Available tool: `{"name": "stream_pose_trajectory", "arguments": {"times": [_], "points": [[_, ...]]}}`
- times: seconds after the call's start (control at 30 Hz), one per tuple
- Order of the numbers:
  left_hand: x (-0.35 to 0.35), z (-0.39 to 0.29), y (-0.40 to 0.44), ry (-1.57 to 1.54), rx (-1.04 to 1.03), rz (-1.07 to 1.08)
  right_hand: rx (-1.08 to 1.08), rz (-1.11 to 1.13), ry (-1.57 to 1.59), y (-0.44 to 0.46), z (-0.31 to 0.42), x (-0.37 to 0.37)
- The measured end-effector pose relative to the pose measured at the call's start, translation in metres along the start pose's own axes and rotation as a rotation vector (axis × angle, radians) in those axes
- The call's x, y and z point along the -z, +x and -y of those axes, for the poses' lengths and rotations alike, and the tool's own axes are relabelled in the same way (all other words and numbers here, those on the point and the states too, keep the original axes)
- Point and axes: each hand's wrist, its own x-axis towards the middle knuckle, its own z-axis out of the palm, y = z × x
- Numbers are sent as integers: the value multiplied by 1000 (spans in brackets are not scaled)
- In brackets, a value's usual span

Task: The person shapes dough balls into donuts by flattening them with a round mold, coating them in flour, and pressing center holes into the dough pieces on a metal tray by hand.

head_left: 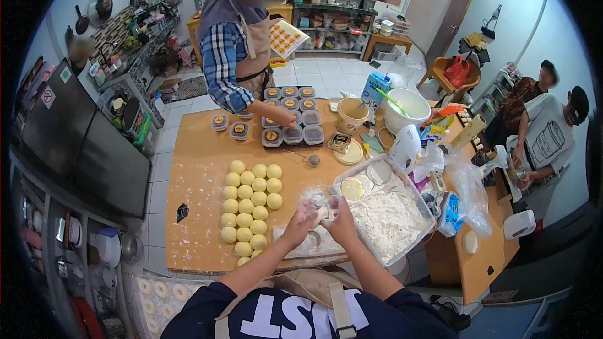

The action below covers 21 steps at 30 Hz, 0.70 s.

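Observation:
My left hand [300,225] and my right hand [341,221] come together above the table's near edge. Both are closed, floury fingers around a pale piece of dough [322,214], partly hidden by them. Beneath them lies a flour-dusted sheet [314,242] with a round shape on it that I cannot make out fully. Left of my hands, rows of smooth yellow dough balls [244,208] rest on the wooden table [195,176]. On the right, close to my right hand, stands a clear bin [431,213] of white flour [386,216] with round lids in it.
Across the table a co-worker [232,56] reaches over lidded plastic cups [292,135], holding a sheet of orange stickers [286,39]. A white bowl [407,110], a beige tub [352,116] and a hand mixer [405,147] stand behind the bin. Ring doughnuts [162,290] lie lower left.

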Motion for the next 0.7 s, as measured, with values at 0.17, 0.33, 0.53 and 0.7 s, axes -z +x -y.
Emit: {"name": "stream_pose_trajectory", "arguments": {"times": [0.17, 0.33, 0.53, 0.7], "points": [[11, 17, 4, 205, -160, 87, -61, -56, -131, -1, 10, 7], [12, 9, 0, 281, -134, 121, 60, -128, -95, 0, 15, 3], [11, 3, 4, 183, -122, 62, 124, -76, -186, 7, 14, -2], [1, -11, -3, 290, -218, 82, 81, -142, -89, 16, 7, 1]]}}
